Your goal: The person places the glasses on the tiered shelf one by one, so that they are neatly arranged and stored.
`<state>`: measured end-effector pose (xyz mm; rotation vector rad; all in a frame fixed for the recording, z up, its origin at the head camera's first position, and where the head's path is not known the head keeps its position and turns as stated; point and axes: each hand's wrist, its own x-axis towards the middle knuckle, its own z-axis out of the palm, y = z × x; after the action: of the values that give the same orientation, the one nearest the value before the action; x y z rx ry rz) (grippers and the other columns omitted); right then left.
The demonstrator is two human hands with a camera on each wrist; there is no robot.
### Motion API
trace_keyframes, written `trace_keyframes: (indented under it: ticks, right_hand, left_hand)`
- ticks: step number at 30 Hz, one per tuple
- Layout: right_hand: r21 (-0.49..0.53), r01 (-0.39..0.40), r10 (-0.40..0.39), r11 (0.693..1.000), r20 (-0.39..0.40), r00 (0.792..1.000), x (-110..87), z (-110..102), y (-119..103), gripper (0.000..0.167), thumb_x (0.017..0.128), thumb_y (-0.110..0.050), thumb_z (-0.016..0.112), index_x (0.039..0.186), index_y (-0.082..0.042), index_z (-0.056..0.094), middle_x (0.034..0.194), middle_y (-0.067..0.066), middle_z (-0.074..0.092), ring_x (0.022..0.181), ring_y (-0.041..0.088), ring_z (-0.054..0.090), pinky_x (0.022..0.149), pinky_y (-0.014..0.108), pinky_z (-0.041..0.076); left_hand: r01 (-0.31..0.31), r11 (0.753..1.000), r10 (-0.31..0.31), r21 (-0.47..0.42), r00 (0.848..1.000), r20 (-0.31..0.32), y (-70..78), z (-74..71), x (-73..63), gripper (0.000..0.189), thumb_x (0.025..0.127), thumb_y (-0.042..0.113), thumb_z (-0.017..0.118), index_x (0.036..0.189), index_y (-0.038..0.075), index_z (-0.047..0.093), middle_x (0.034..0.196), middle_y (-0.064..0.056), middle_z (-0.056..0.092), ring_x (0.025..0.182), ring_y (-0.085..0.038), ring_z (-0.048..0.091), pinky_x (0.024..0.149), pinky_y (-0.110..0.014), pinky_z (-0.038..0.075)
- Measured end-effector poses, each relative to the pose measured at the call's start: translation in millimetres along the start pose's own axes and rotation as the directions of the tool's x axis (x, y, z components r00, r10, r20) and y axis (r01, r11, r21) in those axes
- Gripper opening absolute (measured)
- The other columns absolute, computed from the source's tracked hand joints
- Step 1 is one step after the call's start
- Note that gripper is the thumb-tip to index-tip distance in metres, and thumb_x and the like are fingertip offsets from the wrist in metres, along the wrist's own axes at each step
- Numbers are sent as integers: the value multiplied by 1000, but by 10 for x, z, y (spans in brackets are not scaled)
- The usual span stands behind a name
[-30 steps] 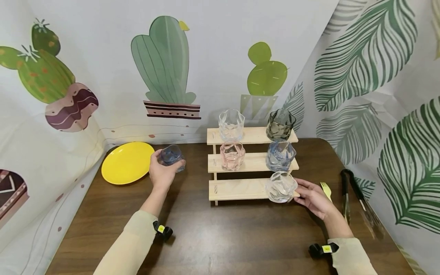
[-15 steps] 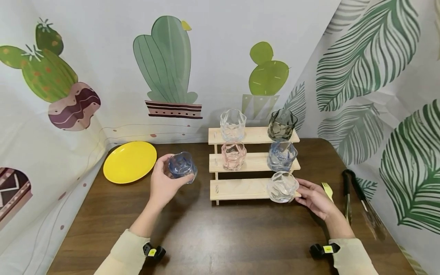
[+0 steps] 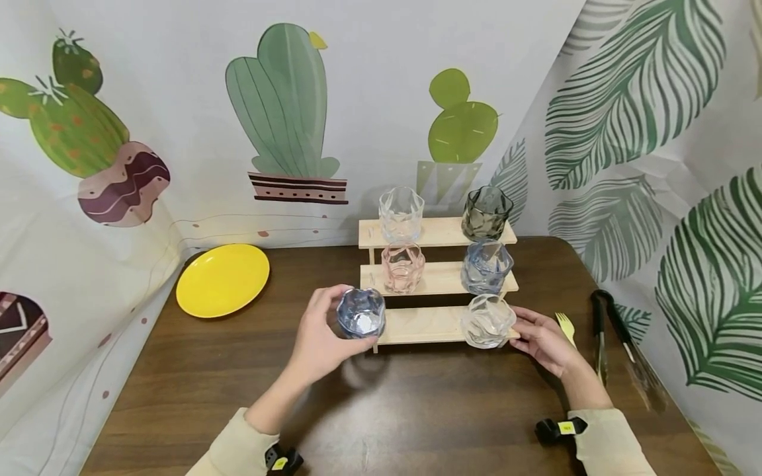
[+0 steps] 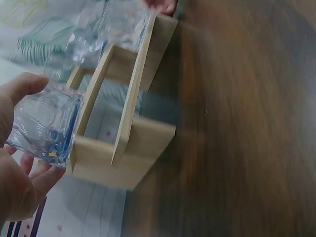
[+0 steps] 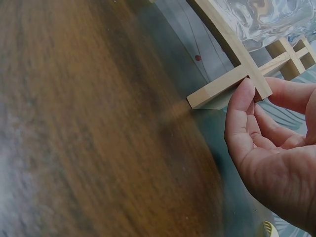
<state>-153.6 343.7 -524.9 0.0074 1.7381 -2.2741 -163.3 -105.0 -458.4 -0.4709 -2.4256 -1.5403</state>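
Observation:
In the head view my left hand (image 3: 324,337) grips a blue glass (image 3: 360,314) around its sides. The glass is held just at the left end of the bottom step of a three-step wooden rack (image 3: 419,325). With thumb and fingers, my right hand (image 3: 548,342) pinches the right end of that step, as the right wrist view shows at the wooden step (image 5: 232,49). Beside those fingers a clear glass (image 3: 488,322) stands on the same step. A pink glass (image 3: 403,268) and another blue glass (image 3: 487,268) occupy the middle step.
The top step carries a clear glass (image 3: 401,215) and a grey glass (image 3: 487,213). A yellow plate (image 3: 223,281) lies at the table's back left. To the right lie a yellow-green fork (image 3: 565,328) and black-handled tongs (image 3: 625,344). A printed cloth hangs behind.
My left hand has carried the blue glass from near the yellow plate rightward and closer, up to the rack's left end. The right hand has kept its place on the rack.

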Motion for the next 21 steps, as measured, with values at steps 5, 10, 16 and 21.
trace_keyframes:
  ticks: [5,10,16,21]
  right_hand:
    - [1,3,-3,1000,4,1000,3,-8,1,27,108,-2,51,125,-21,61,112,-1,71,92,12,67,79,26,58]
    - [-4,7,-7,1000,4,1000,7,-12,5,27,108,-3,51,124,-21,62,112,-1,71,92,11,66,79,26,58]
    - [-10,7,-7,1000,-4,1000,2,-11,8,27,108,-2,51,124,-22,62,112,-2,71,92,11,66,79,26,57]
    - [-11,7,-7,1000,-4,1000,7,-10,14,27,107,-2,52,124,-22,61,111,-2,72,91,11,66,79,26,57]
  left_hand:
    - [16,1000,-16,0,1000,27,51,233,-31,90,57,28,105,135,23,60,123,6,55,112,-11,57,94,-32,56]
    - [21,999,-21,-23,999,28,46,448,-31,88,58,25,104,134,22,60,124,4,55,112,-13,57,92,-30,57]
    - [8,1000,-7,-18,999,31,38,656,-6,89,59,27,103,136,20,59,127,4,54,113,-15,57,92,-30,57]
    - [10,1000,-10,0,1000,14,25,772,12,91,59,28,103,138,20,58,127,4,54,113,-15,57,91,-36,56]
